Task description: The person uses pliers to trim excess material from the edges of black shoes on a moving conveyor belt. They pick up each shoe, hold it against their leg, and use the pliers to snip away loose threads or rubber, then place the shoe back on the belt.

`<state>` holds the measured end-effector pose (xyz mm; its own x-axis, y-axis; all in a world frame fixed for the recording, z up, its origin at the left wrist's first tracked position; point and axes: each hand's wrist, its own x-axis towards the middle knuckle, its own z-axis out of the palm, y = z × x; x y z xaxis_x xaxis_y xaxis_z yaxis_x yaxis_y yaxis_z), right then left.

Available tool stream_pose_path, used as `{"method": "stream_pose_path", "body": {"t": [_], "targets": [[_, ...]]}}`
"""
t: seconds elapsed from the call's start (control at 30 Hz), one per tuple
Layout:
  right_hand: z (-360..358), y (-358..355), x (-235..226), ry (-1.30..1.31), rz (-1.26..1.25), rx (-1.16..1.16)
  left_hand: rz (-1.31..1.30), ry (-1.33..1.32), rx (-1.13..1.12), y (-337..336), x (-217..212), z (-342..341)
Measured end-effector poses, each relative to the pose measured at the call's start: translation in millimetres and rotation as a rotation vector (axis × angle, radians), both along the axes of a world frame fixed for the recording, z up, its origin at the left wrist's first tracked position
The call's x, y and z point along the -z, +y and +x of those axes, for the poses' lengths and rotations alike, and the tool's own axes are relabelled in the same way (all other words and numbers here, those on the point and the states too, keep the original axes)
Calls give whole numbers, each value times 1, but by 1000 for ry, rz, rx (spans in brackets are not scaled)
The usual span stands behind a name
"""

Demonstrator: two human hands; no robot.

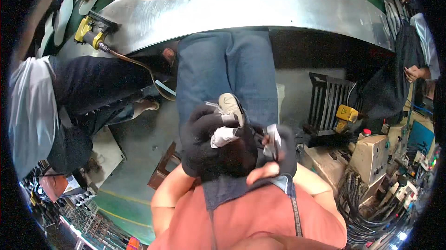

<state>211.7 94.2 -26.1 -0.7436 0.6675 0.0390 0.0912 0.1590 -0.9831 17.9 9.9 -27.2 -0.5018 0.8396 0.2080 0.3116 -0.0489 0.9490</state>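
Small pale shoe part (231,103) sat over lap, above blue-jeaned knees, held at near end by left hand (206,138) in black glove; fingers (223,135), taped white at tips, closed round it. Right hand (274,150), also gloved, curled round small metal tool (274,138) just right of it. Curved steel bench (260,4) far. Yellow air tool (90,29) far left. Another person's dark sleeve (93,83) left.
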Motion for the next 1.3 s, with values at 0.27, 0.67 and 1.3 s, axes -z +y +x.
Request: {"method": "stream_pose_path", "body": {"t": [0.27, 0.67, 1.3], "targets": [[31, -16, 83, -7, -93, 132, -245, -830, 249, -9, 217, -23], [-9, 70, 67, -342, 15, 41, -389, 161, -198, 14, 98, 9], [-36, 133, 76, -697, 681, -579, -456, -485, 233, 21, 123, 14]]}}
